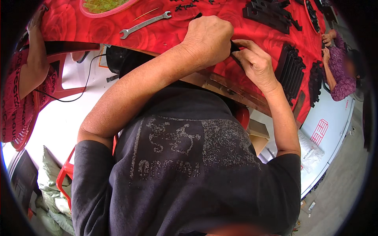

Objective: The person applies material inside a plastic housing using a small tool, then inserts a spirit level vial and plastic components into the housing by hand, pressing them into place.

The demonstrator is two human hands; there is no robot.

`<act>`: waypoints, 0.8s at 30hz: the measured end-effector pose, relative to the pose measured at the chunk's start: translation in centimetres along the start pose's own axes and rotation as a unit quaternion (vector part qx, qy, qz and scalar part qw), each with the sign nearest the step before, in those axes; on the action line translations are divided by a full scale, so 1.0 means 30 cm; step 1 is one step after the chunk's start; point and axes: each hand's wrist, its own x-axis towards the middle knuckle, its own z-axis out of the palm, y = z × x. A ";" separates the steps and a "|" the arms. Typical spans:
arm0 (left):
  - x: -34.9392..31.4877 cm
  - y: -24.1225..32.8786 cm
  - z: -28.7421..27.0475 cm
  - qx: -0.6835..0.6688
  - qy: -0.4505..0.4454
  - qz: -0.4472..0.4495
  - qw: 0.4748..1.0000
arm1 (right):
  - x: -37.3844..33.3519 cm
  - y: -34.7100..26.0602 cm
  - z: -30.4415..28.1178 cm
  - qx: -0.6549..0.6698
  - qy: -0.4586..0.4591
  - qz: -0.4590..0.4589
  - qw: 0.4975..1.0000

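Note:
My left hand (208, 39) is closed in a fist over the red rose-patterned cloth (173, 41). From beneath it comes a dark, narrow black strip (235, 47), whose exact kind I cannot make out. The fingers of my right hand (256, 65) pinch this strip close beside the left fist. A small black tip (197, 15) shows just past the left knuckles; whether it belongs to the same piece is hidden. On the cloth left of my fist lies a silver open-ended wrench (145, 25).
Toothed black parts (290, 72) lie right of my hands, and more flat black pieces (267, 15) farther back. A pink-rimmed bowl (112, 13) holds yellow-green bits. One person's arm (36, 63) is at the left; another person (340, 70) works at the far right.

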 end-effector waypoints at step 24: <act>-0.028 -0.007 -0.010 -0.015 0.008 -0.013 1.000 | 0.057 -0.046 0.029 0.115 -0.048 0.289 0.949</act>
